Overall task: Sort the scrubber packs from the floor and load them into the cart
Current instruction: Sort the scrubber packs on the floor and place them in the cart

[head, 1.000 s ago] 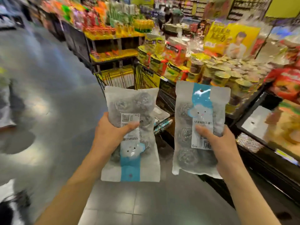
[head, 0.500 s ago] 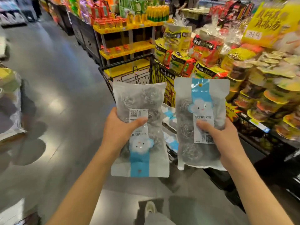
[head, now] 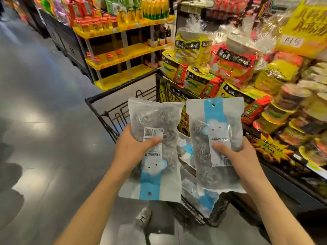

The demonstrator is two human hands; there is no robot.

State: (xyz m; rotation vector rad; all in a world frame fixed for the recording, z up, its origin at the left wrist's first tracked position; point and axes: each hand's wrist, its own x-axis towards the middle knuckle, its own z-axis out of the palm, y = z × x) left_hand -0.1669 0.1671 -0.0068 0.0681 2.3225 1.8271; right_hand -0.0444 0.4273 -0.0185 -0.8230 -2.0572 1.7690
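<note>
My left hand (head: 132, 147) grips a clear scrubber pack (head: 155, 175) of steel-wool balls, held upside down with its blue stripe at the bottom. A second scrubber pack (head: 215, 124), upright with its blue stripe on top, is gripped by my right hand (head: 238, 156). Both packs hang side by side above the black wire cart (head: 106, 110), which stands just in front of me. More scrubber packs (head: 205, 200) lie inside the cart, mostly hidden behind the two held ones.
A low display (head: 265, 89) of noodle packs and bowls crowds the cart's right side. Yellow shelves (head: 123, 50) of bottles stand behind the cart. Grey floor (head: 44, 103) stretches to the left. My shoe (head: 143, 218) shows below the packs.
I have stepped closer to the cart, so it now sits right under the two packs. Both hands keep the same grip on their packs.
</note>
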